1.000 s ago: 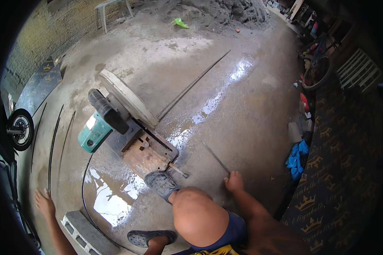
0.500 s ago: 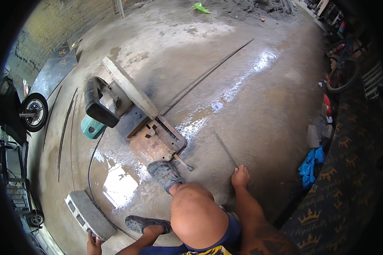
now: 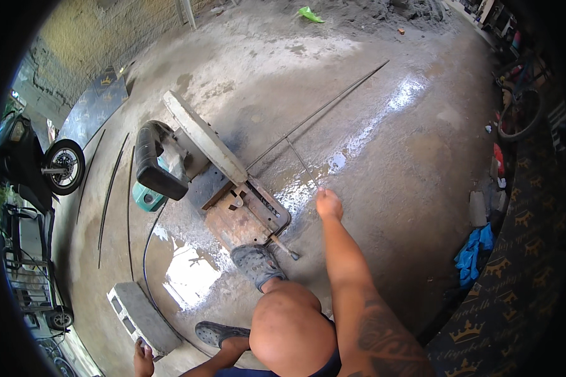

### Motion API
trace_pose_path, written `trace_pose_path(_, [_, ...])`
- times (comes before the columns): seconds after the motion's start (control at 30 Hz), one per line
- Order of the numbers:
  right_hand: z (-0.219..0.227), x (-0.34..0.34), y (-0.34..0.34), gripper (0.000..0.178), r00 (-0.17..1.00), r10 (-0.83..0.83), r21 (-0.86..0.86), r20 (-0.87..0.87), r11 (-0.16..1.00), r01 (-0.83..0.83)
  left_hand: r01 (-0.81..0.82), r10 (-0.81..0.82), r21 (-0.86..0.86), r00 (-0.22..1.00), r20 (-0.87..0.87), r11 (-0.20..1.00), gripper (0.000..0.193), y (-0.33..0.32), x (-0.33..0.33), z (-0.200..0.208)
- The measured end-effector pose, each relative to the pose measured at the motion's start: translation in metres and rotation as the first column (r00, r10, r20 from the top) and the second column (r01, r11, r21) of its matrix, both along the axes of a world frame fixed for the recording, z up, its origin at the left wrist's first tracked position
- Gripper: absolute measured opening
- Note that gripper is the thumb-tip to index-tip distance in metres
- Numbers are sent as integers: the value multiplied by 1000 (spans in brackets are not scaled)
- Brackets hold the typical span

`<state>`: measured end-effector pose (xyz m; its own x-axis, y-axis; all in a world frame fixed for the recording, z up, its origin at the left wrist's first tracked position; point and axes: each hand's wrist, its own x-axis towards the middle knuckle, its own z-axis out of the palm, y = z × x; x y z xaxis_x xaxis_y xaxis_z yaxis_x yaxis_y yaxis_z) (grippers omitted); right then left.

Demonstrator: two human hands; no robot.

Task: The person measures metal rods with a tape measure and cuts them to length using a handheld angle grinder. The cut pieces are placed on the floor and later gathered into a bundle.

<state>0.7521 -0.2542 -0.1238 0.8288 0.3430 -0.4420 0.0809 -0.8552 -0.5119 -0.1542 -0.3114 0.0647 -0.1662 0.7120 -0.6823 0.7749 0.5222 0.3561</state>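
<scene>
My right hand (image 3: 329, 204) is closed on the end of a thin metal rod (image 3: 300, 157), held low over the wet floor. The rod's far end meets or crosses long thin bars (image 3: 333, 100) that run out from the saw. The chop saw (image 3: 233, 207) stands left of my right hand, with a black handle, a teal motor end, a pale upright disc or guard and a rusty base with a clamp. My shoe (image 3: 256, 265) touches its base. My left hand (image 3: 143, 359), fingers loosely bent and apart, is beside a hollow concrete block (image 3: 151, 317); contact is unclear.
A dark cable (image 3: 147, 251) curves from the saw past the block. Several dark rods (image 3: 111, 201) lie at left, near a parked motorcycle (image 3: 63, 166). A blue plastic bag (image 3: 473, 254) and a patterned dark sheet (image 3: 490, 308) line the right edge.
My right hand has moved forward and left with the thin rod, whose far end now meets the long bars. My left hand stays beside the block. The whole view has shifted slightly.
</scene>
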Motion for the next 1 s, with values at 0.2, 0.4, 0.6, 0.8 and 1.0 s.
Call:
trace_pose_path(0.2, [0, 3, -149, 47, 988, -64, -69, 140, 995, 74, 124, -126, 250, 992, -9, 960, 63, 10, 53, -12])
trace_pose_path(0.4, [-22, -10, -275, 41, 975, 61, -187, 215, 982, -20, 113, -106, 301, 994, -40, 947, 60, 2, 88, 12])
trace_pose_path(0.6, [-49, 17, -250, 44, 765, 311, -219, 563, 949, -225, 148, -145, 242, 989, -32, 959, 60, 8, 111, 26])
trace_pose_path(0.8, [-18, 1, -66, 51, 989, 139, -365, -52, 919, -148, 194, -178, 127, 976, -125, 973, 59, -10, 95, 32])
trace_pose_path(1.0, [-60, 15, -55, 54, 989, 129, -130, -69, 982, -137, 412, -379, 221, 908, -179, 884, 42, 10, 201, 72])
